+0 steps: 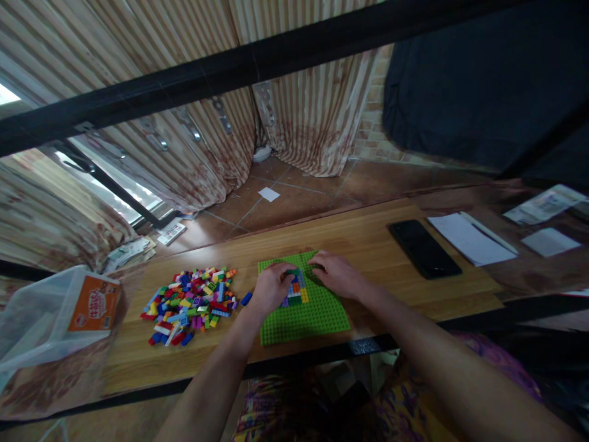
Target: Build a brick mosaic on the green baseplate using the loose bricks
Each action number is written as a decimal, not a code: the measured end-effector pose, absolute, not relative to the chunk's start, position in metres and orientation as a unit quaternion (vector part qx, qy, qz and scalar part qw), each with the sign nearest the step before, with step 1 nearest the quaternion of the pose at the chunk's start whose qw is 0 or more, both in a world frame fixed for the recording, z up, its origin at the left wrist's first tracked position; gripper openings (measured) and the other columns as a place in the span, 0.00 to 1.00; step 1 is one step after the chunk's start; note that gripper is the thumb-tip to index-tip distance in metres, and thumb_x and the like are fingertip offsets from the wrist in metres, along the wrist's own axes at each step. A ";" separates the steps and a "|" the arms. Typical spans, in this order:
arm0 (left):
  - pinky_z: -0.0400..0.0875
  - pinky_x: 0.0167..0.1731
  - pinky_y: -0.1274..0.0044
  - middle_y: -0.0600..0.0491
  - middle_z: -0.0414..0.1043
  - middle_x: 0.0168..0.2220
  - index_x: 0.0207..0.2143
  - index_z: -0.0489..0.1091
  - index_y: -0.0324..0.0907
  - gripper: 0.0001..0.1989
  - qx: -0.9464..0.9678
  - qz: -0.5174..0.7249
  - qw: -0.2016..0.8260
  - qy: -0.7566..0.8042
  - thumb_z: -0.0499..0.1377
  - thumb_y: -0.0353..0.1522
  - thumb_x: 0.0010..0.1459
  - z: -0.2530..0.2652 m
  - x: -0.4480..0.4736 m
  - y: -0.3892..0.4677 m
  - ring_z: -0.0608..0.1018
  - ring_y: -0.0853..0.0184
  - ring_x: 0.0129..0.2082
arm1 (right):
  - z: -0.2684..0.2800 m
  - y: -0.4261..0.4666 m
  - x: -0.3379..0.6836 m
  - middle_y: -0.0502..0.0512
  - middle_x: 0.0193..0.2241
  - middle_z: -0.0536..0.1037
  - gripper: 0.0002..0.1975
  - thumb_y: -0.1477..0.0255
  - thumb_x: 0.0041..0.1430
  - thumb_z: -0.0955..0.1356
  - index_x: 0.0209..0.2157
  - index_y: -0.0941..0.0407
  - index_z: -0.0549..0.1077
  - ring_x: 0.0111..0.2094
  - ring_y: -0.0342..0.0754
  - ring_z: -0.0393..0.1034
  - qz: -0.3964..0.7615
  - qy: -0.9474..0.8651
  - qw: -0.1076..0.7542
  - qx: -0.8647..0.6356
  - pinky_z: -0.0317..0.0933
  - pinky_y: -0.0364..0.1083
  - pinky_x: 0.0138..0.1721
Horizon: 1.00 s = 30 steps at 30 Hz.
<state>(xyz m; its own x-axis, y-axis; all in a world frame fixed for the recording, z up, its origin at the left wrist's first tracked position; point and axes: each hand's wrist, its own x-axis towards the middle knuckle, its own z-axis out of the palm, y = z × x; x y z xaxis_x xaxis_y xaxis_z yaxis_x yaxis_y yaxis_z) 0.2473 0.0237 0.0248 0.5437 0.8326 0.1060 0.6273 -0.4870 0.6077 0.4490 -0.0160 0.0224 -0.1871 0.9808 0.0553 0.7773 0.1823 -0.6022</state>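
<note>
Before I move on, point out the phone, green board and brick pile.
Phone (424,248), head view, middle of its dark face.
Green board (304,322), head view, bare studded near part.
Brick pile (196,302), head view, middle of the heap.

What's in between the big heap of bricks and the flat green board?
In the head view, one loose blue brick lies between the heap and the green board, and the left forearm slants over the gap nearer the person.

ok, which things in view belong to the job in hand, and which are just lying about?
Likely in the job:
- green baseplate, under the left hand and right hand
- brick patch on it
- brick pile
- loose blue brick

Apparently just lying about:
- black phone
- white paper beside it
- white sheet on the floor
</note>
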 end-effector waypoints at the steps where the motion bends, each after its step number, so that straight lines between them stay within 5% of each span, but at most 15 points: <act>1: 0.72 0.47 0.74 0.55 0.78 0.40 0.40 0.76 0.46 0.11 0.838 0.199 0.260 0.436 0.58 0.26 0.57 0.025 0.248 0.024 0.79 0.66 0.41 | 0.022 -0.016 0.449 0.60 0.42 0.76 0.11 0.78 0.59 0.65 0.41 0.59 0.76 0.46 0.50 0.69 0.228 -0.735 0.224 -0.598 0.60 0.48 0.49; 11: 0.71 0.50 0.72 0.55 0.80 0.40 0.39 0.78 0.46 0.12 0.837 0.191 0.242 0.453 0.60 0.24 0.55 0.024 0.253 0.023 0.79 0.66 0.41 | 0.010 -0.024 0.436 0.57 0.44 0.75 0.19 0.81 0.61 0.60 0.50 0.55 0.73 0.45 0.47 0.68 0.178 -0.766 0.286 -0.548 0.62 0.47 0.48; 21: 0.59 0.60 0.63 0.52 0.79 0.42 0.43 0.74 0.44 0.15 0.825 0.146 0.219 0.500 0.61 0.24 0.53 0.024 0.257 0.025 0.78 0.62 0.46 | 0.012 -0.032 0.423 0.61 0.46 0.74 0.20 0.82 0.59 0.61 0.52 0.59 0.71 0.48 0.51 0.65 0.093 -0.799 0.163 -0.571 0.60 0.50 0.51; 30: 0.62 0.57 0.64 0.52 0.78 0.45 0.44 0.74 0.44 0.15 0.825 0.171 0.220 0.493 0.58 0.23 0.55 0.015 0.255 0.019 0.76 0.61 0.48 | 0.015 -0.040 0.401 0.66 0.44 0.74 0.18 0.83 0.59 0.60 0.49 0.64 0.71 0.45 0.54 0.66 0.048 -0.792 0.091 -0.601 0.61 0.50 0.50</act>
